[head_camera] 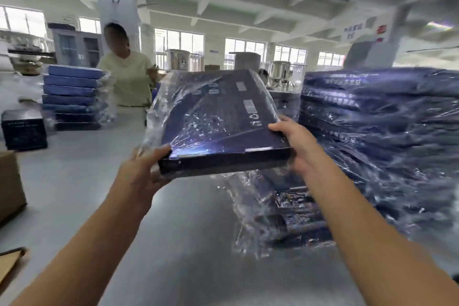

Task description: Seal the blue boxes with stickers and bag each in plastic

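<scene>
Head view: a long, smooth grey worktable runs through a factory hall with a white pillar, a beamed white ceiling and a row of windows along the far wall. The flat, rectangular dark blue box is held in the air above the table, tilted with its far end raised. A crinkled, glossy clear plastic bag covers most of it, and the near edge appears bare. The left hand grips the near left corner, thumb on top. The right hand grips the right edge, thumb on the top face. To the right stands a tall stack of bagged boxes, blurred. At far left are a smaller stack of blue boxes, a dark box and a brown cardboard carton. A person in a pale shirt stands beyond the table.
</scene>
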